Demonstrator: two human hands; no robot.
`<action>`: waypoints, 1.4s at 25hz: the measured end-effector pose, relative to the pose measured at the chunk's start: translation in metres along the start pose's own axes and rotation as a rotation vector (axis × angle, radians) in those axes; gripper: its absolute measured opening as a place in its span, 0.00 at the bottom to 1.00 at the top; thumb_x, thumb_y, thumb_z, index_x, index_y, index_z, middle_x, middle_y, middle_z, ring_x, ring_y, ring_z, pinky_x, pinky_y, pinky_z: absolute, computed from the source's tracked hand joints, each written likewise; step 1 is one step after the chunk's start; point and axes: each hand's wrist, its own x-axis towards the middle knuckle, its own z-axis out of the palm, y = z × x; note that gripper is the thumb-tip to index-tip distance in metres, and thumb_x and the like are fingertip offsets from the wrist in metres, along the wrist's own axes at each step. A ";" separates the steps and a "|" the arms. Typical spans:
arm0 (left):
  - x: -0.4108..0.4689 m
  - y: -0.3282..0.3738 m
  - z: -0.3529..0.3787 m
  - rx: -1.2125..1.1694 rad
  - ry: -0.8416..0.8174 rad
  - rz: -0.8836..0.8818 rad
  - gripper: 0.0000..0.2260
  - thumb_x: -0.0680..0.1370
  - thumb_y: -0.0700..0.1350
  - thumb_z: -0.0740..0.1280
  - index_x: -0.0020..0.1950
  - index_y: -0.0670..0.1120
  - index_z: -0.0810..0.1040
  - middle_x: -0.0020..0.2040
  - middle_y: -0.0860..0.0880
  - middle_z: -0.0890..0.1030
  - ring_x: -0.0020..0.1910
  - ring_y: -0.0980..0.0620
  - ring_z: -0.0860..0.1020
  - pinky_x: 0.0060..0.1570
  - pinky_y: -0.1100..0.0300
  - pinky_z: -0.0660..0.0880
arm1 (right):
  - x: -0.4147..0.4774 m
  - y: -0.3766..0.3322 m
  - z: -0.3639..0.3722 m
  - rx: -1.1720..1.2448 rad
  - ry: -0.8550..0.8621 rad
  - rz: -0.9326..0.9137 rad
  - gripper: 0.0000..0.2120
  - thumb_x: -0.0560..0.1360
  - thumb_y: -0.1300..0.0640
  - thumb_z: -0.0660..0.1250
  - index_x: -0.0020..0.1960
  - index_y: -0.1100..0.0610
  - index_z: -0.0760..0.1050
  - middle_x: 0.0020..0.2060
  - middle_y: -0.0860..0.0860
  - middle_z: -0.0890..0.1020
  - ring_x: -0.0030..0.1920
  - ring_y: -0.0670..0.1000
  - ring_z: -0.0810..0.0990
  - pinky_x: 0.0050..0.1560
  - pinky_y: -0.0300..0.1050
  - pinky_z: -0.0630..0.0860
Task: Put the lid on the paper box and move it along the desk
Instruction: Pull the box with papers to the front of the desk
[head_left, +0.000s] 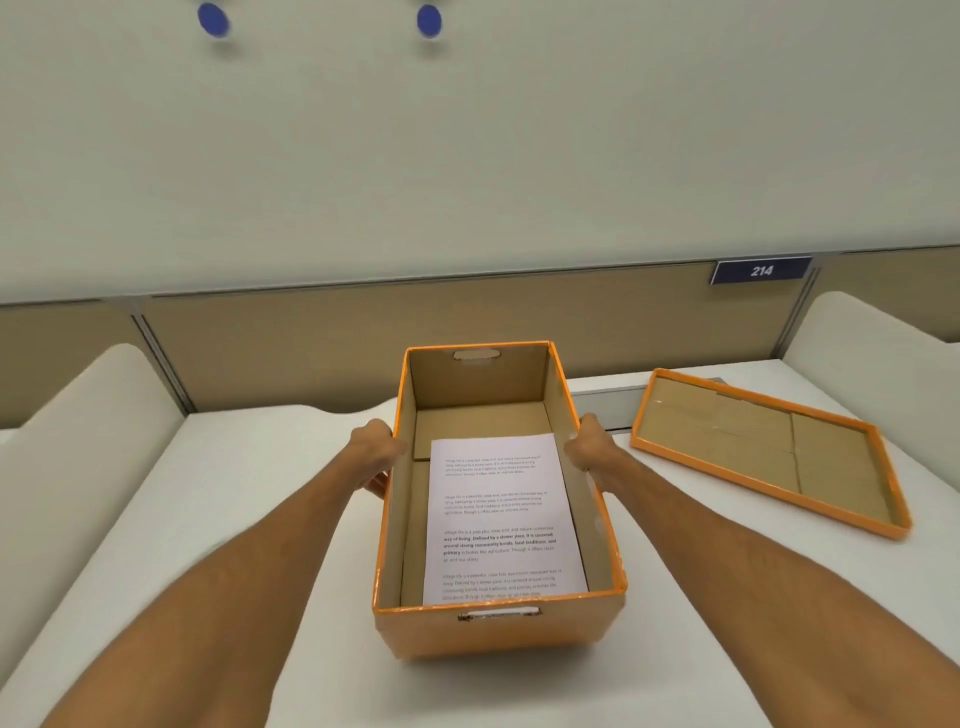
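Two bare forearms are stretched forward from the bottom of the view, and the orange paper box (498, 631) is flanked at mid-desk. Its left wall is pressed by the left hand (375, 451), its right wall by the right hand (589, 447); each hand is flattened against the cardboard with fingers partly wrapped, so the box is squeezed between the palms rather than hooked by its handle slots (a steadying hold, it would seem). Printed sheets (501, 519) are seen lying flat inside, toward the near end. At about two o'clock from the box, well apart from it, the lid (769, 449) is resting upside down on the white desk (234, 519), untouched. Covering is judged not yet begun; the lid would first have to be fetched and flipped.
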 end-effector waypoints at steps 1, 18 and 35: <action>-0.008 0.006 0.012 -0.012 0.006 -0.001 0.10 0.81 0.40 0.60 0.59 0.36 0.72 0.42 0.42 0.76 0.31 0.46 0.77 0.25 0.56 0.76 | 0.002 0.011 -0.008 -0.001 0.008 -0.019 0.17 0.79 0.65 0.57 0.67 0.62 0.62 0.49 0.58 0.72 0.48 0.54 0.72 0.31 0.41 0.67; -0.077 0.027 0.103 0.064 0.090 -0.084 0.13 0.81 0.39 0.61 0.64 0.36 0.71 0.50 0.40 0.77 0.37 0.43 0.79 0.32 0.53 0.78 | -0.018 0.100 -0.053 0.051 -0.106 -0.042 0.13 0.77 0.66 0.60 0.62 0.63 0.69 0.50 0.60 0.74 0.51 0.56 0.75 0.47 0.48 0.73; -0.062 0.056 0.117 0.485 0.284 0.211 0.30 0.81 0.50 0.59 0.79 0.47 0.50 0.78 0.42 0.56 0.77 0.40 0.57 0.72 0.38 0.54 | -0.049 0.103 -0.075 -0.268 0.135 -0.205 0.32 0.79 0.37 0.51 0.73 0.59 0.63 0.70 0.59 0.70 0.69 0.62 0.70 0.62 0.58 0.71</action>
